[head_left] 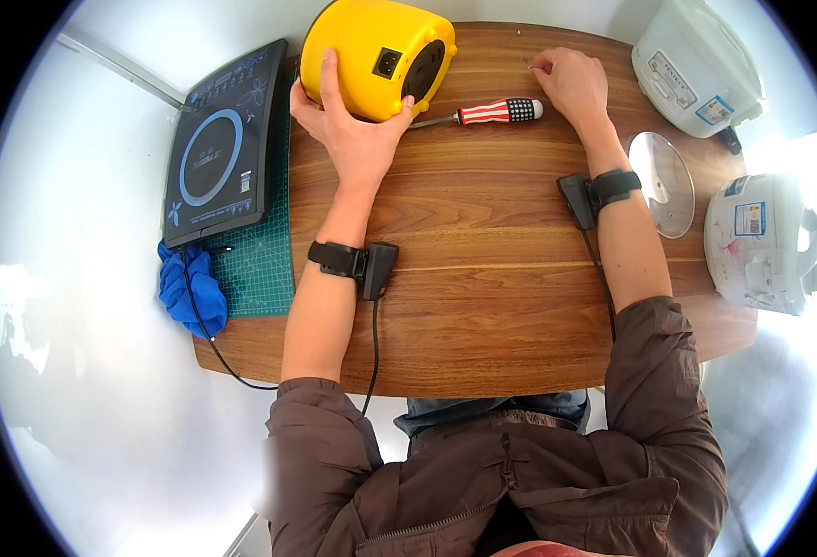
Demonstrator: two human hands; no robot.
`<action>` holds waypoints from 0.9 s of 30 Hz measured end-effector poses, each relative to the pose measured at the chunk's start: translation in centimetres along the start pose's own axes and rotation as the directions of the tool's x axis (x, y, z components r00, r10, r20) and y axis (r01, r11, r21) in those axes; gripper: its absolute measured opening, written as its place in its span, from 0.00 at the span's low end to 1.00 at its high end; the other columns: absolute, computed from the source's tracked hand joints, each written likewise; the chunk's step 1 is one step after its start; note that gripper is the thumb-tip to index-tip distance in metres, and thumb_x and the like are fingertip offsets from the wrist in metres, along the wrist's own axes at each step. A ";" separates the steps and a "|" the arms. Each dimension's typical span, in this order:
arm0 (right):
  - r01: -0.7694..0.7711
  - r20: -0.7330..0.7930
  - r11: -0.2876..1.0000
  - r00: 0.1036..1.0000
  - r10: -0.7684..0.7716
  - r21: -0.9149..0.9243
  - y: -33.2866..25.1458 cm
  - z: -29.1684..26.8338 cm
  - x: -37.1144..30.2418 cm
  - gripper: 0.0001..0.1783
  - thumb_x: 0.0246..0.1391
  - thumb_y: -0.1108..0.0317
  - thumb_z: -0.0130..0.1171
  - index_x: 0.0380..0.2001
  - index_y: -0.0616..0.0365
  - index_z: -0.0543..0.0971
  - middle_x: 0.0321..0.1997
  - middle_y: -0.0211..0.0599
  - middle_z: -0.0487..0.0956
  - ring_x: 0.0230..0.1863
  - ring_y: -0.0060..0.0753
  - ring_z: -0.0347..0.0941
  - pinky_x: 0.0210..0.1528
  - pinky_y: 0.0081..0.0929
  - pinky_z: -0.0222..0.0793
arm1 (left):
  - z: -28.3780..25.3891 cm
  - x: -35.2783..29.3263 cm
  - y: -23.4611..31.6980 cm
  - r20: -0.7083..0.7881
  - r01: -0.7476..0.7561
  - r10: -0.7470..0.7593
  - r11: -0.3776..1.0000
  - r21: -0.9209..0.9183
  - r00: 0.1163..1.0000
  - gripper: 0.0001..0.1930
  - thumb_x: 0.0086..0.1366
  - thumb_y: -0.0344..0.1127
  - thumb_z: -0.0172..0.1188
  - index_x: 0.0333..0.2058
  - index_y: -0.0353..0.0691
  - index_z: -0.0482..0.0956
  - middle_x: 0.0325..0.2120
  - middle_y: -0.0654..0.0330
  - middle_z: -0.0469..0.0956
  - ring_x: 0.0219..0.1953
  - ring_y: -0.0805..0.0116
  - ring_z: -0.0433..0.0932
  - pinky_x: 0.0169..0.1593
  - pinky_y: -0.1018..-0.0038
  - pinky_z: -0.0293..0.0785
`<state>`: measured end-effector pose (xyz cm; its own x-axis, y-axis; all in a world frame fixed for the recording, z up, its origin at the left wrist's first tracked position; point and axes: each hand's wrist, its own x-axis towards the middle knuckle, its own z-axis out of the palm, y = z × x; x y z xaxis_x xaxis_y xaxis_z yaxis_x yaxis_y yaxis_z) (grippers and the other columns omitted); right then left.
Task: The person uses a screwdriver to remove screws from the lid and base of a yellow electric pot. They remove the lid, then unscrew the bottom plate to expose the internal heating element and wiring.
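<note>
A yellow electric cooker point(353, 56) lies tipped on its side at the back of the table, its dark base and small feet turned to the right and a black power socket showing. My left hand point(357, 135) grips its near side, thumb by the base and fingers spread over the body. Just right of the cooker lies a screwdriver point(499, 111) with a red, white and blue handle; its tip is hidden near the cooker. Beyond the handle's end, my right hand point(576, 85) is closed in a pinch close to the tabletop. Whatever its fingertips hold is too small to name.
At left, a black induction cooktop point(213, 153) rests partly on a green cutting mat point(258, 278), beside a blue cloth point(190, 292). Two white rice cookers point(696, 70) stand along the right edge, with a glass lid point(664, 186) lying nearby. Cables hang from both wrist straps.
</note>
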<state>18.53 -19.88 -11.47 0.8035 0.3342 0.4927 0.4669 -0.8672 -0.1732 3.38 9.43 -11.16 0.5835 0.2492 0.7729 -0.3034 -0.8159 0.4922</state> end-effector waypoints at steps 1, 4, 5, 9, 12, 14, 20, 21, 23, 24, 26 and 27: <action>0.005 0.007 1.000 1.000 -0.005 -0.014 0.0 -0.2 0.0 0.09 0.58 0.59 0.64 0.33 0.47 0.90 0.35 0.35 0.87 0.41 0.47 0.82 0.48 0.47 0.72 | 0.0 0.0 0.0 0.001 0.001 -0.001 1.000 -0.003 1.000 0.59 0.48 0.40 0.82 0.75 0.54 0.55 0.65 0.40 0.46 0.68 0.38 0.50 0.71 0.48 0.57; 0.032 -0.053 0.998 0.998 -0.035 -0.060 0.6 -1.6 0.5 0.09 0.57 0.60 0.63 0.34 0.45 0.90 0.36 0.35 0.88 0.41 0.47 0.83 0.48 0.46 0.73 | 0.0 0.1 0.1 -0.004 -0.012 0.012 1.000 0.013 1.000 0.59 0.48 0.40 0.82 0.75 0.54 0.55 0.65 0.40 0.46 0.68 0.38 0.50 0.71 0.47 0.56; -0.035 -0.030 0.997 0.999 0.033 -0.066 0.8 -2.4 0.7 0.09 0.57 0.59 0.64 0.34 0.45 0.90 0.36 0.35 0.88 0.42 0.47 0.83 0.48 0.45 0.74 | 0.0 0.0 0.1 -0.008 -0.014 0.014 1.000 0.018 1.000 0.58 0.48 0.40 0.82 0.75 0.54 0.55 0.65 0.40 0.46 0.68 0.38 0.50 0.71 0.47 0.56; -0.247 0.118 0.961 0.958 0.261 -0.124 2.7 -5.8 0.9 0.10 0.54 0.59 0.64 0.36 0.43 0.90 0.38 0.37 0.89 0.43 0.49 0.84 0.50 0.44 0.77 | -0.1 0.0 0.0 -0.020 -0.013 0.013 1.000 0.018 1.000 0.58 0.48 0.39 0.82 0.75 0.54 0.56 0.65 0.40 0.46 0.68 0.38 0.49 0.71 0.47 0.55; -0.310 0.269 0.928 0.894 0.359 -0.208 4.9 -7.0 0.4 0.09 0.53 0.59 0.67 0.36 0.42 0.90 0.40 0.39 0.89 0.46 0.50 0.84 0.53 0.45 0.79 | -0.3 0.0 0.6 -0.001 0.010 -0.010 0.999 0.042 1.000 0.58 0.50 0.37 0.82 0.76 0.57 0.54 0.65 0.43 0.46 0.68 0.40 0.51 0.70 0.53 0.63; -0.311 0.348 0.915 0.853 0.388 -0.257 6.0 -6.9 0.1 0.08 0.51 0.60 0.69 0.36 0.42 0.90 0.41 0.39 0.89 0.48 0.49 0.84 0.53 0.45 0.79 | -0.4 0.0 1.0 0.012 0.024 -0.025 0.998 0.058 1.000 0.58 0.51 0.36 0.82 0.76 0.59 0.53 0.65 0.44 0.45 0.68 0.42 0.53 0.69 0.56 0.69; -0.345 0.477 0.900 0.764 0.434 -0.266 6.3 -7.3 -0.2 0.11 0.45 0.61 0.75 0.35 0.43 0.91 0.44 0.37 0.89 0.49 0.46 0.85 0.53 0.43 0.79 | -0.4 0.1 1.1 0.021 0.027 -0.029 0.998 0.063 0.999 0.59 0.51 0.35 0.82 0.76 0.59 0.52 0.65 0.44 0.45 0.69 0.42 0.53 0.68 0.55 0.71; -0.328 0.507 0.910 0.756 0.414 -0.253 6.5 -7.7 -0.1 0.11 0.47 0.63 0.73 0.36 0.46 0.90 0.43 0.39 0.89 0.48 0.46 0.85 0.52 0.42 0.79 | -0.4 0.1 1.0 0.022 0.019 -0.020 0.998 0.062 1.000 0.58 0.51 0.35 0.82 0.76 0.59 0.52 0.65 0.44 0.45 0.69 0.42 0.53 0.68 0.56 0.71; -0.292 0.568 0.931 0.738 0.365 -0.219 7.1 -8.0 0.3 0.10 0.51 0.69 0.69 0.38 0.54 0.89 0.40 0.43 0.88 0.47 0.46 0.85 0.50 0.41 0.78 | -0.5 0.1 0.6 0.015 0.004 -0.004 0.999 0.049 1.000 0.58 0.50 0.37 0.82 0.76 0.57 0.53 0.65 0.43 0.46 0.68 0.41 0.52 0.69 0.54 0.66; -0.267 0.500 0.952 0.810 0.306 -0.151 7.7 -7.7 0.3 0.11 0.52 0.71 0.67 0.40 0.55 0.89 0.42 0.43 0.88 0.47 0.46 0.84 0.50 0.40 0.78 | -0.3 0.2 0.2 0.007 -0.003 0.003 0.999 0.033 1.000 0.58 0.49 0.38 0.83 0.75 0.56 0.54 0.64 0.42 0.46 0.68 0.41 0.51 0.69 0.52 0.61; -0.193 0.336 0.981 0.922 0.191 -0.027 8.5 -7.3 -0.1 0.14 0.53 0.76 0.63 0.42 0.57 0.88 0.44 0.44 0.88 0.48 0.46 0.84 0.51 0.40 0.78 | 0.1 0.1 0.1 0.001 -0.009 0.009 1.000 0.013 1.000 0.58 0.48 0.40 0.83 0.75 0.54 0.55 0.64 0.41 0.47 0.68 0.40 0.50 0.70 0.50 0.56; -0.163 0.348 0.986 0.926 0.145 0.023 8.9 -7.0 -0.2 0.15 0.53 0.78 0.60 0.43 0.57 0.88 0.45 0.45 0.88 0.48 0.46 0.84 0.51 0.39 0.78 | 0.3 0.1 0.1 0.004 -0.006 0.006 1.000 0.008 1.000 0.58 0.48 0.40 0.83 0.75 0.54 0.55 0.64 0.41 0.47 0.68 0.40 0.50 0.70 0.50 0.56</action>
<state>19.91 -30.24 -7.18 0.9405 0.3122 0.1344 0.3379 -0.9015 -0.2704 3.64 9.19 -11.18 0.5850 0.2418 0.7742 -0.3010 -0.8216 0.4840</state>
